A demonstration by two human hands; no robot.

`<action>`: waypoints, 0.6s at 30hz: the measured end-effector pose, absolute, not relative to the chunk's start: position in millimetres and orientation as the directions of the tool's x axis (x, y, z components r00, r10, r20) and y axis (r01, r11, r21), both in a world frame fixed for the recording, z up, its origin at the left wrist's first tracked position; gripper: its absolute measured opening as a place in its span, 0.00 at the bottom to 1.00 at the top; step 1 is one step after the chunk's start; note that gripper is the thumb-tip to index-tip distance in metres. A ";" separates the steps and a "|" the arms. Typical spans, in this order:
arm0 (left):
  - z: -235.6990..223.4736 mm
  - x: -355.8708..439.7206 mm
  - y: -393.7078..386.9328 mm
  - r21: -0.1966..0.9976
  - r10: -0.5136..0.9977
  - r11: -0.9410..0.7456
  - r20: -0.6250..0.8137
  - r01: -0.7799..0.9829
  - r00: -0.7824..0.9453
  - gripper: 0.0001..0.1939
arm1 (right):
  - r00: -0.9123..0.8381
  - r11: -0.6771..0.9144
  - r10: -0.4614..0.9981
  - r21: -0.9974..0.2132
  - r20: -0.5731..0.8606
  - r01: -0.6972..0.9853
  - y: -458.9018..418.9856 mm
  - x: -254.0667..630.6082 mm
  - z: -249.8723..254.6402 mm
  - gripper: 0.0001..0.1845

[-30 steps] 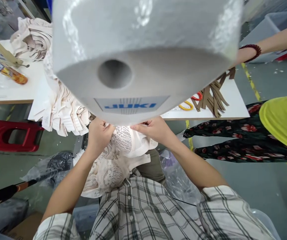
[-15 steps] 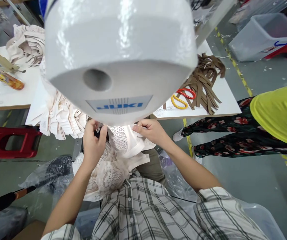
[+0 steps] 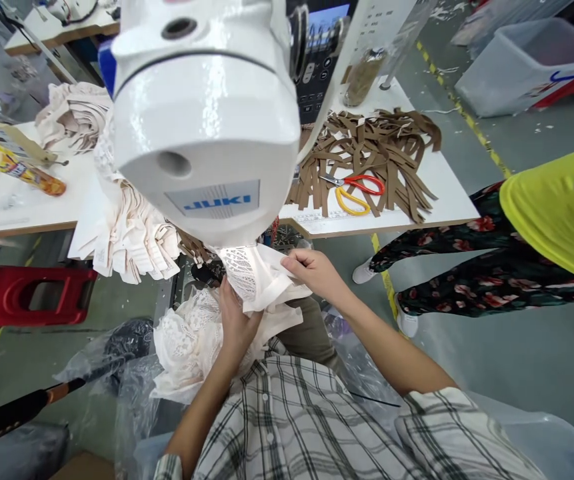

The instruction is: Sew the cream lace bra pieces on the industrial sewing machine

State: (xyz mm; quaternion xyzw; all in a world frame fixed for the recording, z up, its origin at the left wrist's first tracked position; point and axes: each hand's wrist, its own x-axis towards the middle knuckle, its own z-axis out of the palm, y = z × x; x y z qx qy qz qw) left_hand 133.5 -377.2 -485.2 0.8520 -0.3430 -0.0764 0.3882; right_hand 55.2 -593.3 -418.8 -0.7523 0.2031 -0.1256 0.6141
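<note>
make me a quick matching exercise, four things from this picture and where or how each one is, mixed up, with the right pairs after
Column one
1. scissors
2. left hand
3. stool
4. right hand

Column two
A. pinching the right edge of the white garment
B. red, at the far left
C. lying on brown strips
D. partly hidden by the white garment

Right pairs: 1-C, 2-D, 3-B, 4-A

Your sewing machine head [image 3: 209, 110] presents a smooth, glossy casing. Your garment [image 3: 243, 273] combines openwork lace with smooth, matt cloth. Note the matt fabric strips [image 3: 401, 160] and the glossy, plastic-looking scissor handles [image 3: 351, 181].
</note>
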 end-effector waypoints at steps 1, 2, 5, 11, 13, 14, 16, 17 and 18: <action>-490.6 135.0 -380.4 0.711 -0.644 -0.465 0.137 -0.527 0.753 0.42 | 0.885 -0.157 -0.461 -0.976 -0.060 -0.148 -592.7 53.2 -420.0 0.27; -495.2 137.8 -382.3 0.713 -0.648 -0.457 0.143 -0.532 0.748 0.39 | 0.883 -0.150 -0.466 -0.978 -0.057 -0.142 -592.0 51.4 -420.8 0.26; -499.7 152.7 -377.8 0.712 -0.676 -0.421 0.167 -0.562 0.717 0.34 | 0.889 -0.152 -0.456 -0.981 -0.036 -0.118 -590.4 46.8 -418.9 0.21; -473.8 183.1 -353.4 0.585 -0.652 -0.508 0.218 -0.632 0.726 0.34 | 0.886 -0.329 -0.463 -0.927 -0.008 -0.180 -607.0 22.6 -414.1 0.20; -473.2 181.4 -357.8 0.537 -0.667 -0.520 0.231 -0.664 0.709 0.30 | 0.846 -0.396 -0.532 -0.869 -0.047 -0.298 -627.2 4.7 -426.7 0.20; -476.9 177.2 -363.4 0.506 -0.695 -0.527 0.206 -0.683 0.689 0.29 | 0.817 -0.435 -0.570 -0.811 -0.089 -0.392 -639.5 -5.4 -436.5 0.20; -489.1 163.2 -378.1 0.441 -0.772 -0.531 0.100 -0.724 0.628 0.28 | 0.752 -0.512 -0.623 -0.613 -0.218 -0.602 -663.8 -25.2 -459.6 0.20; -495.4 154.5 -385.1 0.426 -0.810 -0.520 0.028 -0.741 0.585 0.29 | 0.723 -0.541 -0.625 -0.505 -0.293 -0.672 -673.3 -33.2 -471.2 0.19; -500.2 146.0 -390.2 0.425 -0.845 -0.498 -0.039 -0.756 0.534 0.32 | 0.697 -0.556 -0.631 -0.428 -0.341 -0.713 -679.5 -38.8 -481.9 0.18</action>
